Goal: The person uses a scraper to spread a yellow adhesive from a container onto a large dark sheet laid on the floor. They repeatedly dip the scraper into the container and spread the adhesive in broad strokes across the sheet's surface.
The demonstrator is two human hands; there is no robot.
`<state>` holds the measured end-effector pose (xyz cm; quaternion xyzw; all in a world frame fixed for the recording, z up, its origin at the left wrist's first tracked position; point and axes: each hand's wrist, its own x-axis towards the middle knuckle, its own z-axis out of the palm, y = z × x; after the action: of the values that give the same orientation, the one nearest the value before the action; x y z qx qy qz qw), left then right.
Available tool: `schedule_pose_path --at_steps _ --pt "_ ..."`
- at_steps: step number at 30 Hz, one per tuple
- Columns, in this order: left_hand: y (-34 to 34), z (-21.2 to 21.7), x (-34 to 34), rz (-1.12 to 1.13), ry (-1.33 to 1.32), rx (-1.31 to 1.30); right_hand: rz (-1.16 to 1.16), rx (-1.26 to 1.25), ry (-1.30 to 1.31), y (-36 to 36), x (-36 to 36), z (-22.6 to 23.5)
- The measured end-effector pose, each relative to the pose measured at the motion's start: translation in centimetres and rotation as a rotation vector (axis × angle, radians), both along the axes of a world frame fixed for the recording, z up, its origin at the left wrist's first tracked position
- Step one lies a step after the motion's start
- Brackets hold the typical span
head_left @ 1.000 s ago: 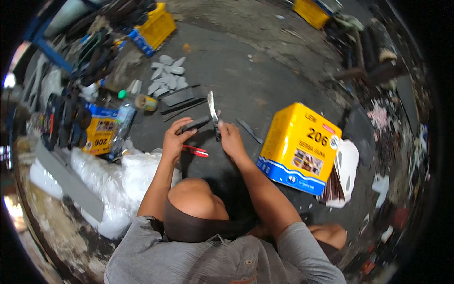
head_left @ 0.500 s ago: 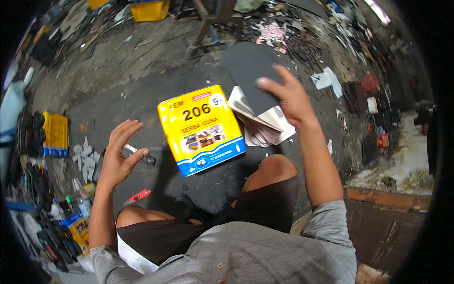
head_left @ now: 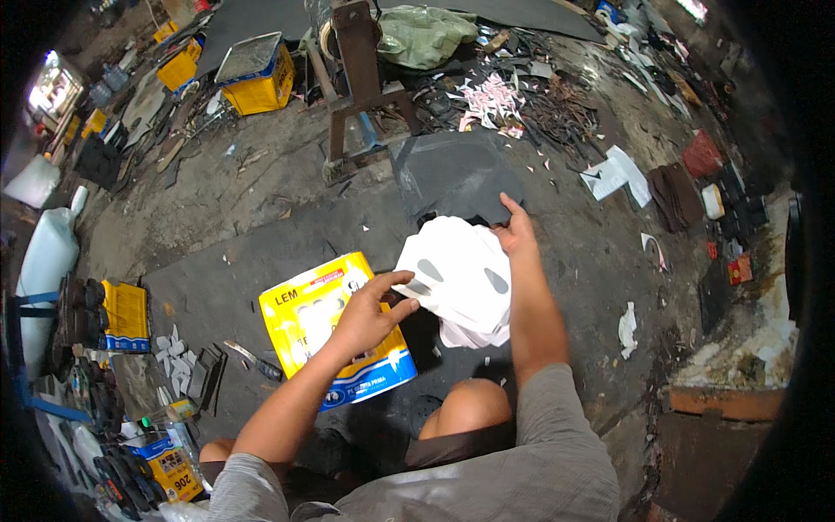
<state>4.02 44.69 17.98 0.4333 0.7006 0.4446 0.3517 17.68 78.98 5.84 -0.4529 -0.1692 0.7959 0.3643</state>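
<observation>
A stack of white cut pieces (head_left: 461, 274) with grey oval marks lies on the dark floor mat, right of a yellow and blue square tin (head_left: 287, 317). My left hand (head_left: 370, 317) hovers over the tin, thumb and forefinger apart at the stack's left edge. At the stack's far right edge is my right hand (head_left: 519, 233). One digit stretches outward, and the others lie against the white pieces, partly hidden. A dark flat sheet (head_left: 457, 174) rests just beyond the stack, apart from my fingers.
A brown metal stand (head_left: 355, 78) rises beyond the sheet, near heaped pink and dark scraps (head_left: 491, 100). A knife-like tool (head_left: 252, 358) and grey offcuts (head_left: 177, 364) lie left of the tin. Further left stand another yellow tin (head_left: 126, 313) and a pale jug (head_left: 45, 270).
My right hand has let go of the dark sheet, which now lies beyond the white stack. My left hand has moved right, across the tin to the stack's edge. The view has shifted.
</observation>
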Motion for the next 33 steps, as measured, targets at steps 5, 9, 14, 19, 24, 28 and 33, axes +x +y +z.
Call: schedule_pose_path --at_steps 5,9,14,19,24,28,33 --pt "4.8 -4.3 -1.5 0.143 -0.043 -0.088 0.019 -0.086 -0.262 3.5 -4.1 -4.7" --pt "8.7 -7.6 -3.8 0.287 -0.066 -0.141 -0.077 0.106 -0.159 5.2 -4.5 -2.9" --pt "14.7 -10.9 -6.4 0.494 -0.077 -0.19 -0.221 0.173 -0.066 6.9 -0.3 3.0" --pt "20.7 -14.2 -9.1 0.42 0.114 -0.467 -0.268 0.301 0.046 3.3 7.7 8.4" --pt "23.8 -19.5 -9.1 0.203 0.822 -0.3 -0.283 0.317 -0.177 -3.9 12.9 9.8" --pt "24.3 -19.1 -10.4 0.278 0.324 -0.48 -0.262 0.266 -0.186 -7.1 13.8 8.3" --pt "22.5 -13.1 -12.9 0.069 0.579 -0.439 -0.156 0.263 -0.166 -7.8 13.6 7.2"
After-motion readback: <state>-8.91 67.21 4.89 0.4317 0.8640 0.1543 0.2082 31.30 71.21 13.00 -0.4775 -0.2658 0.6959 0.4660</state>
